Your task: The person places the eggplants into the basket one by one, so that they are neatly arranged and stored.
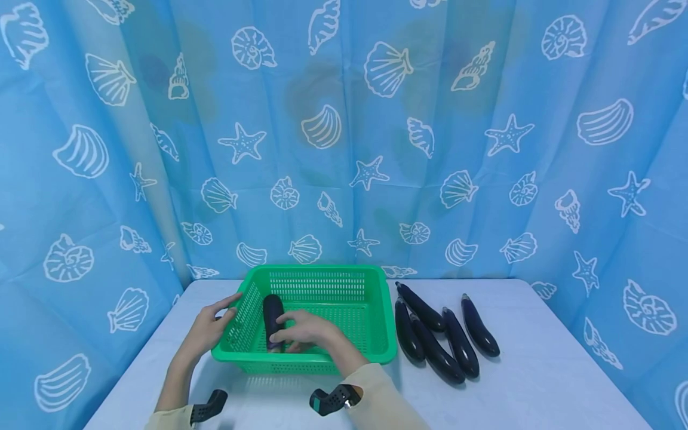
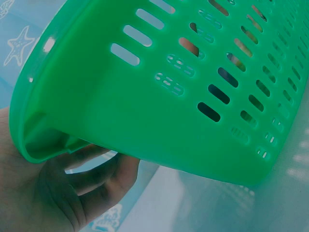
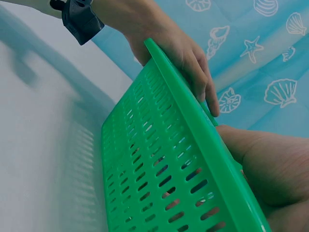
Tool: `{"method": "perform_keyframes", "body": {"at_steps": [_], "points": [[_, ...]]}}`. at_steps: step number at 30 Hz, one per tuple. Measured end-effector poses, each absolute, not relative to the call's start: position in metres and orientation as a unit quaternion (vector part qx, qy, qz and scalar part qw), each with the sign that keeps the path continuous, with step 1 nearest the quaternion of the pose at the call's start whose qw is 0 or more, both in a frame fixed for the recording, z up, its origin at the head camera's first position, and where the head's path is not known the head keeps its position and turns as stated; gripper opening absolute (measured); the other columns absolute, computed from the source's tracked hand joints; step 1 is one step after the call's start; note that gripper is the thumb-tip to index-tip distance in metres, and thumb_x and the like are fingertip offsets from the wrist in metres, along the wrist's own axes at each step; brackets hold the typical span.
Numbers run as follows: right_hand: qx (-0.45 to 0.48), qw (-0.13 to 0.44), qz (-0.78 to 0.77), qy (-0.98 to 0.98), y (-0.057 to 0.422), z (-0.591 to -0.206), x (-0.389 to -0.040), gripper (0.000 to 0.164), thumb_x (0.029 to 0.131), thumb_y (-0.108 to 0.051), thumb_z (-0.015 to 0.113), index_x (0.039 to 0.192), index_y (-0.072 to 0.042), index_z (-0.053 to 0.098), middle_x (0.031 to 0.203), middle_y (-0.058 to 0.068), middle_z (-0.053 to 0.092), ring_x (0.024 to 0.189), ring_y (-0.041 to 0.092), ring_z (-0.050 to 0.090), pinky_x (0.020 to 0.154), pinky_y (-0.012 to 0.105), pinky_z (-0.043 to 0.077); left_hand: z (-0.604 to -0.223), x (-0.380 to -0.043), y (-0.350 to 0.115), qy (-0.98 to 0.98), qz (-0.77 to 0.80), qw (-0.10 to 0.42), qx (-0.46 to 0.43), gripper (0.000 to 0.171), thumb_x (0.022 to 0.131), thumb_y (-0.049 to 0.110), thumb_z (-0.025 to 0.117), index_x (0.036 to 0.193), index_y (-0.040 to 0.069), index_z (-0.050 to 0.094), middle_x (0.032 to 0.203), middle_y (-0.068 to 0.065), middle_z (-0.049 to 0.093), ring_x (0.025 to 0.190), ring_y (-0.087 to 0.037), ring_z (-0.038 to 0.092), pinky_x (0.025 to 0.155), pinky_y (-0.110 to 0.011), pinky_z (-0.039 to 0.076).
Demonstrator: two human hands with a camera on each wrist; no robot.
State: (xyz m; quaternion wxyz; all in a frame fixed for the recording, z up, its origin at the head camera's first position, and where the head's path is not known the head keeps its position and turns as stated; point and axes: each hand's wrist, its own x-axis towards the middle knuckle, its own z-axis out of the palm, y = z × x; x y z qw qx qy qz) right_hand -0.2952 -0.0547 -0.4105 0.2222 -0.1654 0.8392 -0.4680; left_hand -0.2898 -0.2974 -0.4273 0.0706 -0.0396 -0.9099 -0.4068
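Note:
A green plastic basket with slotted walls stands on the table. My left hand grips its left rim; in the left wrist view several curled fingers show under the rim. Inside the basket, toward its left side, a dark purple eggplant lies lengthwise, its stem end toward me. My right hand reaches over the front rim and holds this eggplant near the stem end, thumb and fingers about it. The basket's wall mostly hides that hold in the right wrist view, where dark patches show through the slots.
To the right of the basket lie several more eggplants, some touching one another, the leftmost close to the basket's wall. A white cloth covers the table. Behind and at both sides hangs a blue curtain with white shells and starfish.

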Motion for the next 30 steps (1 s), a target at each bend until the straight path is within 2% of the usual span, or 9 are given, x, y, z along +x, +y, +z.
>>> {"method": "perform_keyframes", "body": {"at_steps": [6,10,16,22,26,30], "points": [[-0.188,0.240,-0.465,0.831,-0.048,-0.409,-0.300,0.056,0.090,-0.030,0.070,0.140,-0.011,0.053,0.114,0.015,0.066,0.080,0.025,0.072,0.075,0.040,0.061,-0.427,-0.289,-0.298,-0.911,-0.403,0.073,-0.042,0.044,0.106,0.018,0.042,0.149,0.009,0.043,0.152,-0.023,0.042,0.134,-0.042,0.048,0.095,-0.046,0.050],[-0.195,0.249,-0.473,0.823,-0.043,-0.406,-0.301,0.055,0.091,-0.029,0.069,0.140,-0.010,0.052,0.117,0.013,0.065,0.082,0.027,0.072,0.073,0.040,0.061,-0.427,-0.290,-0.298,-0.911,-0.404,0.075,-0.044,0.044,0.106,0.018,0.042,0.148,0.009,0.043,0.152,-0.023,0.042,0.132,-0.041,0.049,0.092,-0.043,0.049],[-0.201,0.243,-0.476,0.821,-0.034,-0.400,-0.298,0.053,0.091,-0.027,0.069,0.139,-0.010,0.053,0.117,0.011,0.063,0.082,0.029,0.071,0.070,0.040,0.061,-0.428,-0.290,-0.299,-0.908,-0.408,0.078,-0.050,0.044,0.106,0.019,0.042,0.148,0.009,0.043,0.152,-0.023,0.041,0.134,-0.042,0.048,0.098,-0.050,0.050],[-0.206,0.239,-0.459,0.831,-0.022,-0.398,-0.299,0.049,0.091,-0.028,0.070,0.137,-0.016,0.055,0.119,0.010,0.062,0.083,0.030,0.070,0.072,0.043,0.061,-0.429,-0.290,-0.299,-0.906,-0.414,0.074,-0.049,0.044,0.106,0.019,0.041,0.149,0.009,0.043,0.153,-0.023,0.039,0.138,-0.044,0.042,0.107,-0.057,0.044],[-0.215,0.239,-0.437,0.840,-0.014,-0.398,-0.300,0.049,0.091,-0.031,0.069,0.137,-0.018,0.056,0.116,0.005,0.063,0.081,0.027,0.069,0.072,0.042,0.061,-0.429,-0.291,-0.298,-0.905,-0.416,0.075,-0.049,0.044,0.106,0.018,0.041,0.149,0.008,0.042,0.153,-0.024,0.039,0.138,-0.045,0.041,0.107,-0.058,0.043],[-0.227,0.242,-0.413,0.848,-0.008,-0.396,-0.299,0.049,0.092,-0.031,0.069,0.137,-0.018,0.056,0.111,0.006,0.064,0.080,0.026,0.068,0.070,0.040,0.061,-0.429,-0.291,-0.299,-0.906,-0.414,0.077,-0.049,0.044,0.106,0.018,0.041,0.149,0.008,0.043,0.153,-0.024,0.040,0.138,-0.045,0.042,0.107,-0.058,0.043]]}}
